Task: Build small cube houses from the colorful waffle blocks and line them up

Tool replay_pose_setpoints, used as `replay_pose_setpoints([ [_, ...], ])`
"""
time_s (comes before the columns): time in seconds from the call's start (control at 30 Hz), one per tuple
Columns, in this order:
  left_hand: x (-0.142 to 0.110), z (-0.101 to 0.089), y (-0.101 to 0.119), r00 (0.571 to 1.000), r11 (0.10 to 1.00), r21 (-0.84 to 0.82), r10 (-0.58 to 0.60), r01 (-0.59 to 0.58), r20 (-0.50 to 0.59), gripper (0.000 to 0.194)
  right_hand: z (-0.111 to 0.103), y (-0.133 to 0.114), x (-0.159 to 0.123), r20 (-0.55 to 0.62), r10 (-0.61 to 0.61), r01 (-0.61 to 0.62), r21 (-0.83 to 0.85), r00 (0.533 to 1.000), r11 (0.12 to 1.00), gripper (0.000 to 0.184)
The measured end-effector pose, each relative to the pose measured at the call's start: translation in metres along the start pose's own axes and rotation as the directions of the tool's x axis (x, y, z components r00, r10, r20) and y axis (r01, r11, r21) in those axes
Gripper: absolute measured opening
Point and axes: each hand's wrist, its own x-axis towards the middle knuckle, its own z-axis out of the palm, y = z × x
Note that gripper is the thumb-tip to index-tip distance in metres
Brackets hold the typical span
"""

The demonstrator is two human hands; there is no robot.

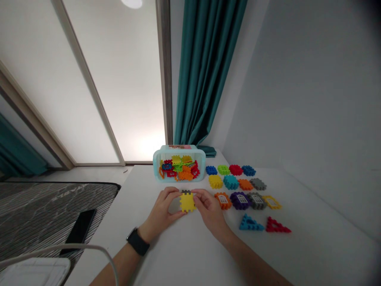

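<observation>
Honestly, your hold looks decent. Your left hand (160,210) pinches the yellow block (187,203) on its left side, thumb low and fingers high, while your right hand (210,210) grips the right side with its fingertips. It's in front of the tub (156,167), closer to the left edge of the table (184,254) than the right. Dark teeth (186,192) show along the block's far side; can't tell if they're fully seated.

I'd line up teeth and gaps first, then press evenly from both ends, because pushing one corner could twist the joint or pop it loose. Keep your fingertips out of the seam too. Your elbows have room, but watch your right forearm near the blue triangle (250,223).
</observation>
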Motion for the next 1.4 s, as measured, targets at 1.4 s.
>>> replay_pose_setpoints([
  [1.4,0.007,-0.002,0.01,0.992,0.997,0.072,-0.007,0.016,-0.122,0.028,0.014,-0.025,-0.004,-0.091,0.211,-0.189,0.207,0.973,0.96,0.05],
])
